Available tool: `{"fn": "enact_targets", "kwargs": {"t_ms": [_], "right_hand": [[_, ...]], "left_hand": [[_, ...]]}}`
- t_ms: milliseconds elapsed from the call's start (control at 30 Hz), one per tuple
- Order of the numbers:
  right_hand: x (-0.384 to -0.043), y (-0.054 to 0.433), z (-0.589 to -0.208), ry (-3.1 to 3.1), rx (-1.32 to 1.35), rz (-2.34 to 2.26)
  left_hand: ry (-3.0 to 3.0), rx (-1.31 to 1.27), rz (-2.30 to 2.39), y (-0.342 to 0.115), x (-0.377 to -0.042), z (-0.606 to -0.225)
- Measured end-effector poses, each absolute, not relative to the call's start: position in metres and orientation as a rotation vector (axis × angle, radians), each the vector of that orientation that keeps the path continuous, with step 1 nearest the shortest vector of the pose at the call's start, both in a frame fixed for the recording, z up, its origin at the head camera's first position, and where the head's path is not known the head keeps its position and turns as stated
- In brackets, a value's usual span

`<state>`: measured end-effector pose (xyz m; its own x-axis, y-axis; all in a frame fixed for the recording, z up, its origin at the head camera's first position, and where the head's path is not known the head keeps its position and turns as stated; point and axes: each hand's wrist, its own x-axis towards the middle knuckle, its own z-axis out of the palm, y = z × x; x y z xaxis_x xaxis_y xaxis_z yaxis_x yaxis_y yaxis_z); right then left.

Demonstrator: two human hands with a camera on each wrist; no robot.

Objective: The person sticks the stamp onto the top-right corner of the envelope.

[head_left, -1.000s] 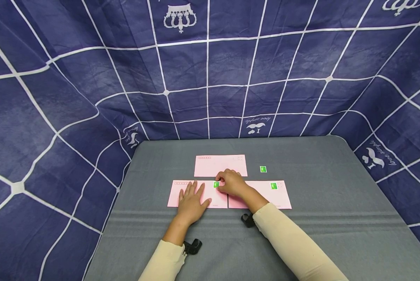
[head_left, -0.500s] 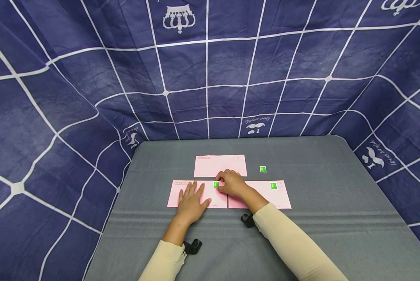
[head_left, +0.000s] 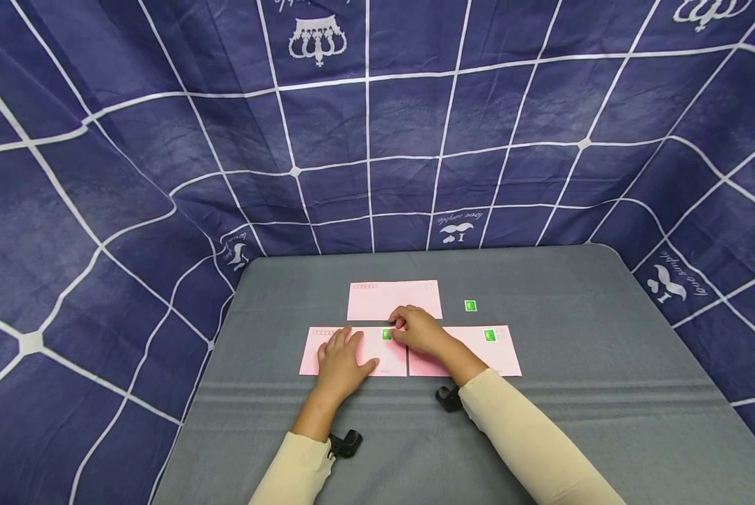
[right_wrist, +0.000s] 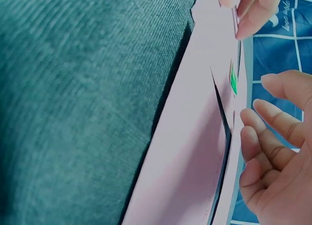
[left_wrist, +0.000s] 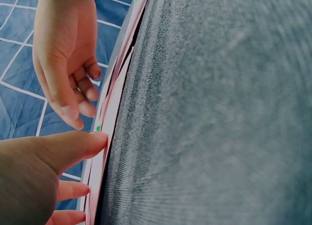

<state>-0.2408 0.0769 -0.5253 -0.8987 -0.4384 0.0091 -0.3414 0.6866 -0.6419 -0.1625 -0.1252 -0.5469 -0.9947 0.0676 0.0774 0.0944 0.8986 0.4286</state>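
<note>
My left hand rests on the left pink envelope, its fingers slightly bent and the thumb held apart. A green postage stamp sits at that envelope's upper right. Beside the stamp is my right hand, its fingers loosely curled. In the right wrist view, a gap shows between the right hand and the green stamp, and nothing lies between thumb and fingers. The right pink envelope, partly under the right forearm, bears another green stamp.
Behind these two lies a third pink envelope, with no green stamp on it. To its right a loose green stamp lies on the grey tabletop. A blue gridded cloth walls the table at the back and sides.
The left hand's fingers have drawn in and bent a little. The right hand's fingertips have shifted slightly at the stamp. The head view has tilted slightly.
</note>
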Motion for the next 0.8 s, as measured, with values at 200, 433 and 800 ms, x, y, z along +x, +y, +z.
{"fn": "enact_targets", "kwargs": {"t_ms": [200, 433, 800], "right_hand": [[-0.241, 0.083, -0.526, 2.760, -0.595, -1.092], [-0.240, 0.089, -0.521, 2.779, -0.574, -1.151], [-0.239, 0.100, -0.516, 2.760, -0.559, -1.260]], "left_hand": [[-2.930, -0.132, -0.787, -0.123, -0.166, -0.547], [-2.787, -0.101, -0.954, -0.119, -0.172, -0.541], [-2.741, -0.148, -1.064, -0.119, -0.177, -0.531]]}}
